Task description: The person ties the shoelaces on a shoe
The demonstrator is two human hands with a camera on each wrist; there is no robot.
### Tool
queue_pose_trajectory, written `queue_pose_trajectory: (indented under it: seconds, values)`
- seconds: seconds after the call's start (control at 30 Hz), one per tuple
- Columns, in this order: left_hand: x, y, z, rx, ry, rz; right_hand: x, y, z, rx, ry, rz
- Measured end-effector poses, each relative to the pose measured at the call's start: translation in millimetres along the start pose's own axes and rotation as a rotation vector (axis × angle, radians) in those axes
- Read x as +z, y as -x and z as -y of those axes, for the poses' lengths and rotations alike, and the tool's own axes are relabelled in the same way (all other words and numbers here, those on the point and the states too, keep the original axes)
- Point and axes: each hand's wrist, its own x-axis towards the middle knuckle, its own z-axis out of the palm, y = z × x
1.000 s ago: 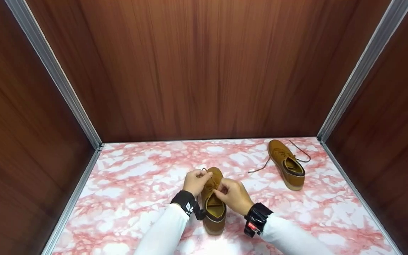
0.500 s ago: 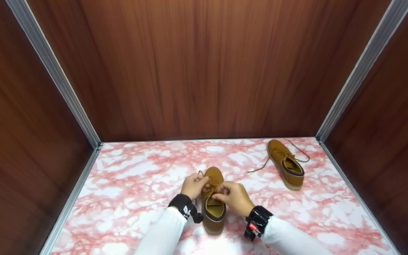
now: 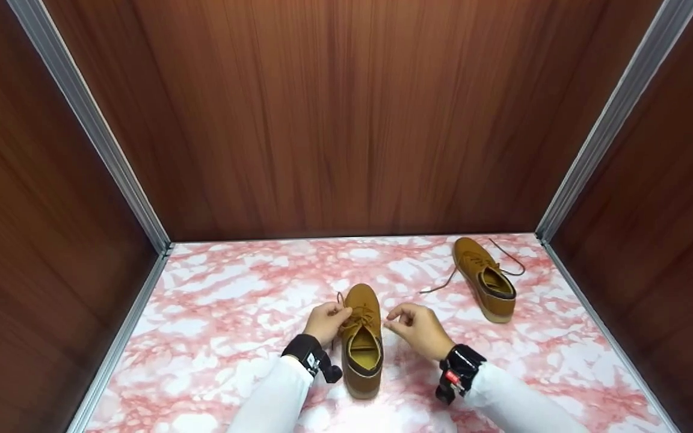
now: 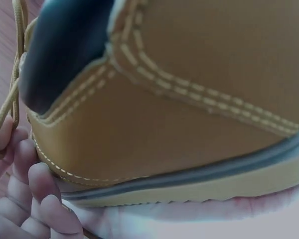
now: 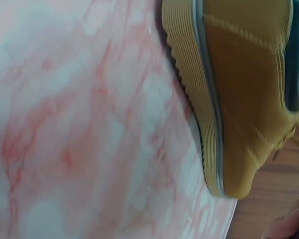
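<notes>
A tan lace-up shoe (image 3: 363, 367) stands upright on the marbled surface, its toe pointing away from me. On its left side my left hand (image 3: 325, 323) pinches the brown shoelace (image 4: 14, 74), which makes a small loop above the fingers in the left wrist view. More of the lacing crosses the tongue. My right hand (image 3: 420, 331) hovers just right of the shoe, apart from it, fingers bent loosely and no lace clearly seen between them. Only a few of its fingertips (image 5: 284, 225) show at the right wrist view's lower corner.
A matching tan shoe (image 3: 480, 273) lies at the back right, its loose laces spread to both sides. Dark wood-grain panels (image 3: 346, 120) with metal corner strips (image 3: 103, 138) close off the back and both sides of the pink-and-white surface (image 3: 232, 300).
My right hand has drawn away from the lacing to the right and now stands apart from the shoe. My left hand has shifted slightly down and left, still pinching the shoelace.
</notes>
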Motion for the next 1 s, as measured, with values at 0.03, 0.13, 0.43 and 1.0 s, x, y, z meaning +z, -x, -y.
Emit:
queue_pose_trajectory:
  seconds: [0.03,0.13,0.43,1.0]
  values:
    - [-0.1,0.2,0.4,-0.003,0.008,0.008,-2.0,-2,-2,0.011,-0.004,-0.005]
    - [-0.3,0.3,1.7,-0.018,0.024,0.037,-7.9,-9,-5,0.047,-0.001,-0.029]
    - [-0.9,1.4,1.5,-0.022,0.051,0.068,-16.0,-33,-10,0.147,-0.028,-0.141]
    - [-2.1,0.8,3.3,-0.056,0.081,0.084,4.7,-60,-8,0.424,-0.289,0.106]
